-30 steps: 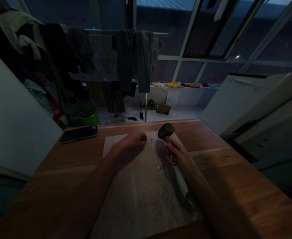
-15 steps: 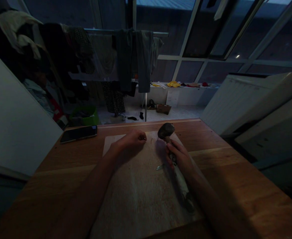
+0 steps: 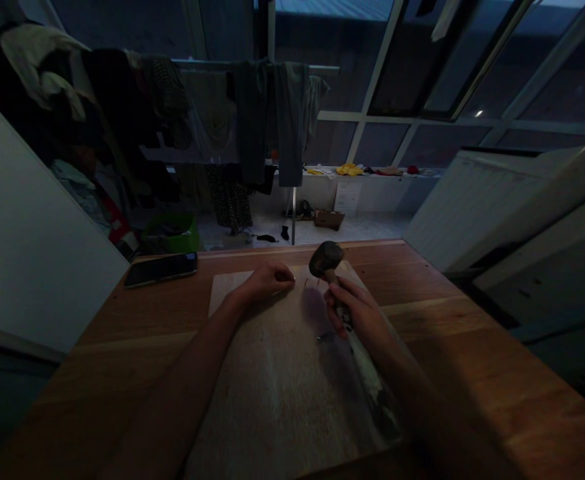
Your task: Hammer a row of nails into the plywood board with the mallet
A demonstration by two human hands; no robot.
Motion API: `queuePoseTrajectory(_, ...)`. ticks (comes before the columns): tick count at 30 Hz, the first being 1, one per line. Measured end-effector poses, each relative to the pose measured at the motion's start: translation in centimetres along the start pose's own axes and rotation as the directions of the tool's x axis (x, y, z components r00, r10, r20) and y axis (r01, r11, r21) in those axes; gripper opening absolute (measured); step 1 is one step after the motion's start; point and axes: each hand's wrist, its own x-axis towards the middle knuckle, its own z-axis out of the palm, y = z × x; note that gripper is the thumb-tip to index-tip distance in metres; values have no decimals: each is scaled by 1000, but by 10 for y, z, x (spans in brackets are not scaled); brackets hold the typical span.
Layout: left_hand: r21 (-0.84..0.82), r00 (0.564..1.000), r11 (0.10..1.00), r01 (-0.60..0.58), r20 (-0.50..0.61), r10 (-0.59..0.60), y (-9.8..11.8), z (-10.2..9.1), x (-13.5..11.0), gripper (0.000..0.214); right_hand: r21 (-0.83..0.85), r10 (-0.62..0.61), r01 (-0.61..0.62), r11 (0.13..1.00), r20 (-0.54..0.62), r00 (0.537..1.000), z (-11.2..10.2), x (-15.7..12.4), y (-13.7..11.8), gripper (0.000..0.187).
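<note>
My right hand is wrapped round the handle of a hammer, close below its dark, blunt head. The long, pale, worn handle runs back under my right forearm. The head is raised over the far part of a wooden board. My left hand rests at the board's far side, thumb and forefinger pinched on a nail, mostly hidden with a small bright bit showing. Just right of those fingertips a thin nail stands upright, and another nail stands under the hammer head. Several loose nails lie nearer me.
The board lies on a wooden table. A dark phone is at the table's far left corner. Beyond the table, clothes hang on a rack and a green tub stands on the floor. White panels flank both sides.
The hammer head has shifted slightly left and up, and the second standing nail now shows below it. My left hand keeps its pinch, almost in place. The view has shifted slightly.
</note>
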Motion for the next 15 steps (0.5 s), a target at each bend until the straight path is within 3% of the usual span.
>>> queuePoseTrajectory(7, -8, 1000, 1000, -5, -14, 5, -1, 2, 0, 12, 32, 3, -5, 999, 64, 998, 27, 3, 5, 35)
queuePoseTrajectory(15, -53, 999, 998, -39, 27, 41, -5, 2, 1, 17, 10, -12, 12, 1000, 85, 996, 29, 0, 18, 35)
